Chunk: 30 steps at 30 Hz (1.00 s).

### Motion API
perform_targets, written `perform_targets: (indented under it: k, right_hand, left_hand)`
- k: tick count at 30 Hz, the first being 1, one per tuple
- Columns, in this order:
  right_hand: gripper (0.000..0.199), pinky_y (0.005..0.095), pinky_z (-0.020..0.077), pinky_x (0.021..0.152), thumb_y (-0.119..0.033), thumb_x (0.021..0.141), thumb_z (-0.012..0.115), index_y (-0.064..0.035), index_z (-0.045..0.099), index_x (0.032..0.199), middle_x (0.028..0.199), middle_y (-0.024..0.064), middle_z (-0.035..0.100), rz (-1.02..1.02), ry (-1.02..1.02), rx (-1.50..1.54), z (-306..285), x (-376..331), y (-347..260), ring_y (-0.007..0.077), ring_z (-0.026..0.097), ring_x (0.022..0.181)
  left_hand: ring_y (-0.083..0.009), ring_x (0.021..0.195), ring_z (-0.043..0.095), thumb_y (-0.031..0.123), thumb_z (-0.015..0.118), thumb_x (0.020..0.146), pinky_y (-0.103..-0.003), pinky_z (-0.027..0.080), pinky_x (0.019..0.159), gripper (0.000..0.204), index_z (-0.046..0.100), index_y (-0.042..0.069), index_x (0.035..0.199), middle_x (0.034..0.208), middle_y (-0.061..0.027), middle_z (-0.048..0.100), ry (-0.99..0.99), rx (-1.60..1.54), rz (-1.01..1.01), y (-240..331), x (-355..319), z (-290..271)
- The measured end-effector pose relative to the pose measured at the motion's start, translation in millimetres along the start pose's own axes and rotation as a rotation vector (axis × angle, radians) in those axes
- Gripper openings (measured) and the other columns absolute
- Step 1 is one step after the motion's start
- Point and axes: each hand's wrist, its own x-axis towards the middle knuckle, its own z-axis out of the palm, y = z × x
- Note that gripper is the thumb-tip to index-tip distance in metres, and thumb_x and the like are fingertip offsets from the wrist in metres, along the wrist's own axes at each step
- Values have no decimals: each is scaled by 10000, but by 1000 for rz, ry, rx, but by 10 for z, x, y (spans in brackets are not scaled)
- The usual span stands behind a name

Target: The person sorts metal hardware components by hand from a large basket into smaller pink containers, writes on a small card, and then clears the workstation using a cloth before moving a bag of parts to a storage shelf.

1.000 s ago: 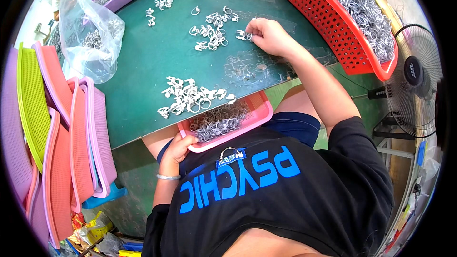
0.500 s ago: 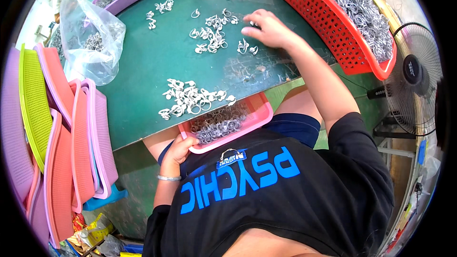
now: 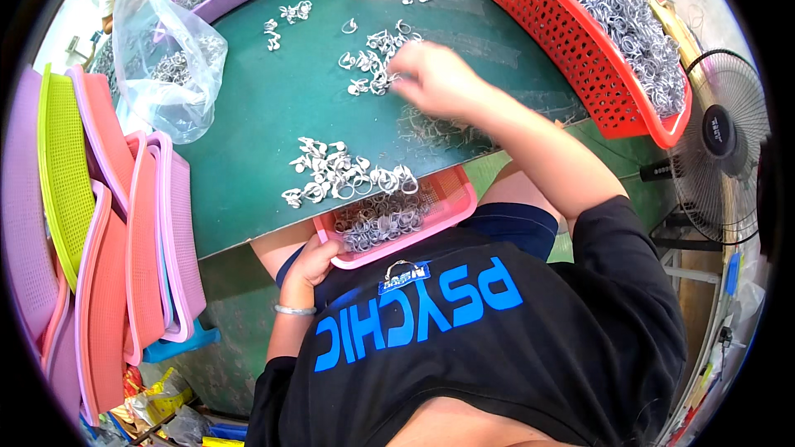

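The person sits at a green table [image 3: 273,141], sorting small metal rings. The left hand [image 3: 308,263] grips the near rim of a pink tray [image 3: 451,207] that rests on the lap, half tucked under the table edge; the fingers curl around its corner at about seven o'clock from the tray's middle. The right hand [image 3: 435,79] reaches out over the table and is blurred; it lies palm down on a scatter of rings [image 3: 373,62] at about twelve o'clock from the tray, and I cannot tell whether its fingers pinch anything.

As I judge it, the work is only partly done. The tray holds a fair layer of rings, yet a heap of rings [image 3: 344,175] sits near the table edge just above the tray, more are strewn farther out, and the red basket [image 3: 580,58] at two o'clock is brimming with them. A clear plastic bag [image 3: 170,74] at ten o'clock holds more.

The tray's long axis runs roughly from eight o'clock to two o'clock, its open side up. The rings lie flat, pointing every which way.
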Motion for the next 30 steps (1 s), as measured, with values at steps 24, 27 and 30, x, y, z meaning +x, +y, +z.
perform_targets:
  k: [24, 27, 30]
  right_hand:
    - [249, 358, 441, 680, -165, 700, 623, -41, 544, 901, 817, 125, 558, 58, -120, 4, 85, 104, 134, 289, 548, 778]
    - [216, 383, 438, 706, -160, 697, 591, -47, 557, 878, 813, 142, 571, 109, -85, -5, 119, 135, 147, 305, 553, 812]
    - [157, 317, 451, 606, -32, 684, 518, -8, 548, 837, 681, 117, 577, 192, -117, 47, 32, 134, 306, 228, 562, 630]
  left_hand:
    - [-160, 743, 574, 51, 514, 705, -267, 463, 676, 238, 536, -31, 928, 838, -68, 580, 29, -13, -9, -77, 29, -77]
    - [-157, 748, 573, 51, 518, 703, -269, 467, 684, 263, 525, -28, 953, 838, -66, 578, -8, 17, 3, -139, 42, -163]
    - [-142, 780, 559, 50, 529, 701, -264, 444, 723, 276, 547, -38, 962, 870, -59, 583, -10, -8, 23, -72, 6, -87]
